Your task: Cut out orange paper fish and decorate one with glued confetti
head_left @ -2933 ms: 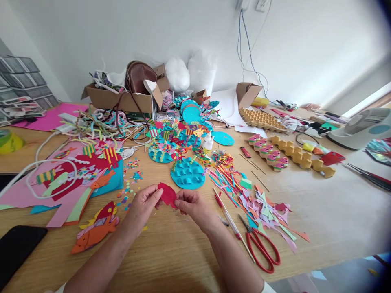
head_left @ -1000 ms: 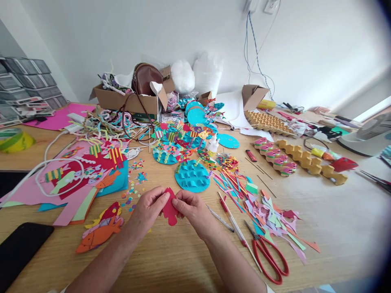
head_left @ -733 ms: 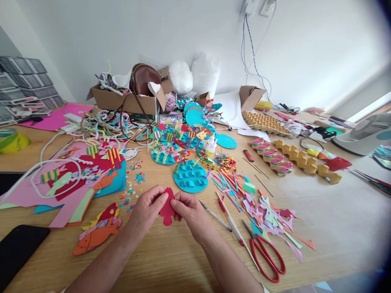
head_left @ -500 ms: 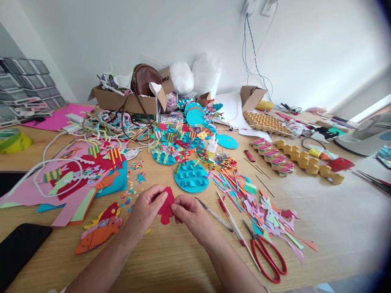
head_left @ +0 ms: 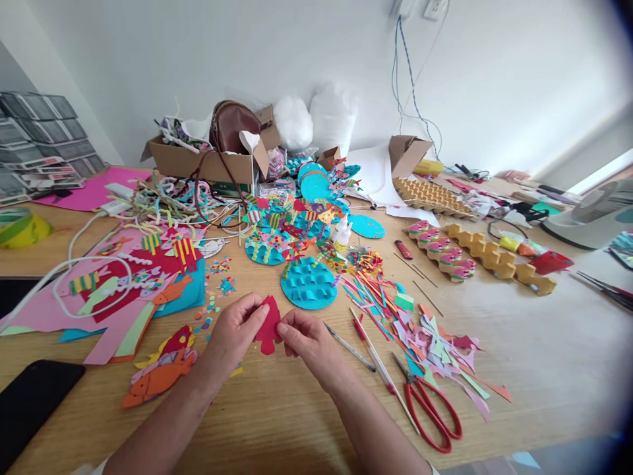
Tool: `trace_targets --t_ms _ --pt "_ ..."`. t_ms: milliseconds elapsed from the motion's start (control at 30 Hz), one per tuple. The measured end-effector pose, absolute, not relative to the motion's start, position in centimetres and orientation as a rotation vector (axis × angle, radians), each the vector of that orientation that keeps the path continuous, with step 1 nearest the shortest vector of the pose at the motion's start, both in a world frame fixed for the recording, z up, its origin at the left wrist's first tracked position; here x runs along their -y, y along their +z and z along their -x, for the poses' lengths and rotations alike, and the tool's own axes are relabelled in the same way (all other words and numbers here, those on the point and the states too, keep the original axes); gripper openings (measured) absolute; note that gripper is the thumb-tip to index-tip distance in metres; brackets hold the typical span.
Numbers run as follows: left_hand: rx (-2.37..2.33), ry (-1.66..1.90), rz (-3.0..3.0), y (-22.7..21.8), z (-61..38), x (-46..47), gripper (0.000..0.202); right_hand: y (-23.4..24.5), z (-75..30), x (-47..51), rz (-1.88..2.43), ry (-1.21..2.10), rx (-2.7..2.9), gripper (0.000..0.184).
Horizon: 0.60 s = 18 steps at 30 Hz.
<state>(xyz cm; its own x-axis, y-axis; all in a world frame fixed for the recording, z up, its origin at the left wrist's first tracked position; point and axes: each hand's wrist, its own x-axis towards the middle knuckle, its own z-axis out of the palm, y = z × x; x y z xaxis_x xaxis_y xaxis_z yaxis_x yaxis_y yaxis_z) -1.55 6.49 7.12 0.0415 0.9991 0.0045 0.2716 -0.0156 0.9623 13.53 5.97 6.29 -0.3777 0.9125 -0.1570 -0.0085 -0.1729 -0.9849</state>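
Left hand [head_left: 236,330]: thumb and fingers pinched on the left edge of the red fish-like paper cut-out [head_left: 268,324]. Right hand [head_left: 307,342]: pinched on its right edge.

Location: between both hands, over the pale wooden table [head_left: 297,422], near the turquoise round card with raised waves [head_left: 308,284].

Change I log: three seconds back the piece lay broad, side to side; now it stands turned. I read this as a turn within the grip, not a release.

Long axis: up-down in my view, pointed end up, narrow lobe toward me.
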Motion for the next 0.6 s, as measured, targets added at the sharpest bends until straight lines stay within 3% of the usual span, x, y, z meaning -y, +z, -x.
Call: trace_targets --t_ms 300,600 --pt "-1.116 1.109 -1.202 7.3 1.9 -5.0 0.036 6.1 -13.0 -6.0 1.040 1.698 1.190 0.033" --pt "-1.254 0.963 -1.360 5.4 2.0 -5.5 0.022 5.3 -13.9 -5.8 1.148 1.460 1.399 0.027"
